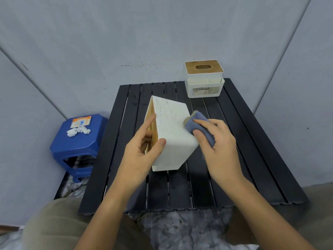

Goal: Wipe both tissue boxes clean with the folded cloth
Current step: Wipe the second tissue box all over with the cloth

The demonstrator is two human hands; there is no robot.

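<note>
Tilting the speckled tissue box [171, 130] above the slatted table [252, 141], my left hand [142, 150] gripped its open rim; it seemed light, rigid, slippery. My right hand [214, 141] pinched the soft folded cloth [201, 127] against its side. The second box [204, 78] waited behind.

Head-worn view, down over near table [252, 134]
</note>
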